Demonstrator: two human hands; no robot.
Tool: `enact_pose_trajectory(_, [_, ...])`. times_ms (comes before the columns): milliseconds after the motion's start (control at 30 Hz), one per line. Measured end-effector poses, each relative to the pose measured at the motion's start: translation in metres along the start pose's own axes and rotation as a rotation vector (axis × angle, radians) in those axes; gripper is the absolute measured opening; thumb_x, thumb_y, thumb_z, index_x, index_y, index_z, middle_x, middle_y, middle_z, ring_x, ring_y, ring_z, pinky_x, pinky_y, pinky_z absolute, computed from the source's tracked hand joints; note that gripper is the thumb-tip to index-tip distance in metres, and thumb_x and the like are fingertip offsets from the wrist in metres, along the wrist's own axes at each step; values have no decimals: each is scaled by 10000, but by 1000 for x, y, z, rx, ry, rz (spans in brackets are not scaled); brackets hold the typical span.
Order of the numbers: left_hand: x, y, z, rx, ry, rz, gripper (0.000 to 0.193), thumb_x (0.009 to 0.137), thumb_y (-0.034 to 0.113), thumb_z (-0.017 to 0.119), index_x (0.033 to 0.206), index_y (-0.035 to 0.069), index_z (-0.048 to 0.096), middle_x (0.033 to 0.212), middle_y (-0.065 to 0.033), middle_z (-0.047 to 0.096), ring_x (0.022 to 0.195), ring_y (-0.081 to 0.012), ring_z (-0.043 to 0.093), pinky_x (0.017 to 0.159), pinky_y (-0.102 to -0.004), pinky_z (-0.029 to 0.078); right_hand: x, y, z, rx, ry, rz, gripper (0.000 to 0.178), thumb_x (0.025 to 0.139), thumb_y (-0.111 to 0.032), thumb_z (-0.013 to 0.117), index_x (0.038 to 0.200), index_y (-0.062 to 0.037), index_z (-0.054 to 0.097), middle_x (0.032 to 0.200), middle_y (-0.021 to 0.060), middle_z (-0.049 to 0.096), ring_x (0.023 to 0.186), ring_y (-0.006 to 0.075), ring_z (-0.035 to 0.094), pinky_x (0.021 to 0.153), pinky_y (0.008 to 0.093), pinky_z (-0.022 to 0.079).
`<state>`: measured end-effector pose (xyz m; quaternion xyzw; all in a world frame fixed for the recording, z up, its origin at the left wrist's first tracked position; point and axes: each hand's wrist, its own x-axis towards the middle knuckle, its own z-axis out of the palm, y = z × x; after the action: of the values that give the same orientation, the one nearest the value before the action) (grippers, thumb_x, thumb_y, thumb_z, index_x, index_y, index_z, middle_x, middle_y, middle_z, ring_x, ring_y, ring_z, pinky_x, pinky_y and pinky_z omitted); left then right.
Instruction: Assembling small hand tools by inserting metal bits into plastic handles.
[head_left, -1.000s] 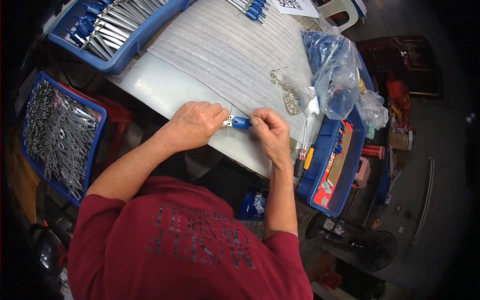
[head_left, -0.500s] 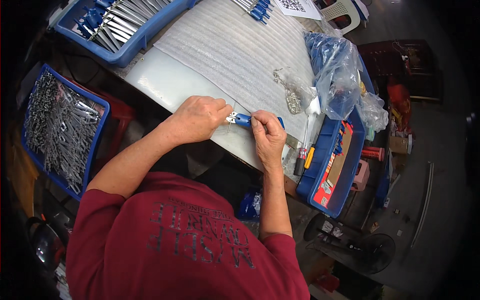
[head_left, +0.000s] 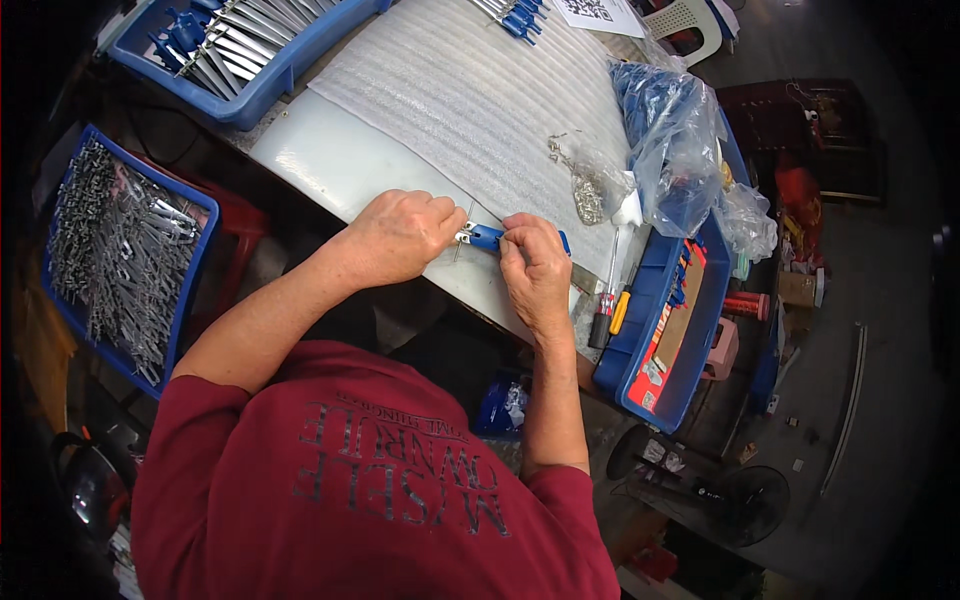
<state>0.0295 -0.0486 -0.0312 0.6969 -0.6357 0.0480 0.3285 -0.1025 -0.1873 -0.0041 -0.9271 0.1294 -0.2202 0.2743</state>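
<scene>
Blue part (head_left: 485, 237) held near foam sheet (head_left: 470, 110) (screwdriver (head_left: 602, 322) rightward).

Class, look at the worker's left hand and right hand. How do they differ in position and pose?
The left hand is at the metal end of the blue-and-metal piece; the right hand is over its blue part.
The left hand is curled, fingertips hidden; the right hand shows its thumb close to its fingers.
Both are bare.
</scene>
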Motion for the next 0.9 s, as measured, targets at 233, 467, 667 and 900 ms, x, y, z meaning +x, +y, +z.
enact_pose_trajectory(233, [-2, -1, 3, 70, -10, 21, 113, 682, 80, 542, 771, 61, 477, 634, -66, 457, 586, -226, 516, 514, -334, 422, 6, -8, -2, -45, -79, 133, 43, 702, -18, 565, 733, -1, 541, 796, 119, 564, 731, 262, 533, 660, 324, 431])
enact_pose_trajectory(467, [-2, -2, 3, 39, -7, 22, 108, 686, 78, 534, 776, 58, 479, 635, -68, 459, 586, -226, 516, 516, -335, 423, 8, -4, -7, -11, -165, 130, 59, 733, -31, 582, 746, 11, 542, 778, 64, 554, 637, 114, 497, 572, 245, 413])
enact_pose_trajectory(667, [-1, -1, 2, 30, -5, 8, 105, 687, 81, 535, 773, 57, 480, 635, -68, 461, 589, -228, 518, 517, -338, 425, 10, 0, -8, 56, -232, 253, 90, 727, -42, 611, 739, 9, 539, 743, 41, 540, 614, 96, 467, 553, 230, 393])
enact_pose_trajectory(900, [1, -2, 2, 0, -7, -11, 112, 687, 94, 548, 768, 57, 480, 633, -70, 460, 592, -230, 520, 520, -343, 425, 14, 5, -17, 91, -294, 383, 114, 747, -81, 642, 758, -6, 557, 676, -16, 515, 609, 54, 443, 558, 199, 379])
